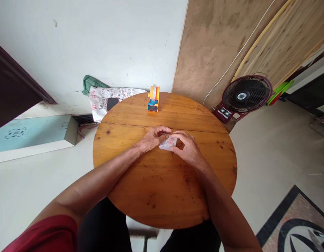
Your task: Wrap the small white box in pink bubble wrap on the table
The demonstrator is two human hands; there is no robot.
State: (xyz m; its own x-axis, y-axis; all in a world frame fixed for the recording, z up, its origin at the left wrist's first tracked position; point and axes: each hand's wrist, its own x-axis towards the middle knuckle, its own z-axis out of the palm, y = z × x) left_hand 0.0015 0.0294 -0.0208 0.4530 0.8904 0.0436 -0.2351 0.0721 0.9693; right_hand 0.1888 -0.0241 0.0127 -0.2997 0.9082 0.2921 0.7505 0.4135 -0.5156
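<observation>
Near the middle of the round wooden table, a small whitish packet with red print lies between my two hands. It looks like clear or frosted plastic; its contents cannot be made out. My left hand grips the packet's left and upper edge, thumb on top and fingers curled. From the other side, my right hand pinches the packet's right edge between thumb and fingertips. Beyond them, toward the far edge, stands an orange and blue tape dispenser with a roll of tape in it.
A fan with a dark red frame stands right of the table. Behind the table's left side is a white printed sack beside a green bag. A pale blue box-like unit sits at left. A white cable hangs along the wall boards.
</observation>
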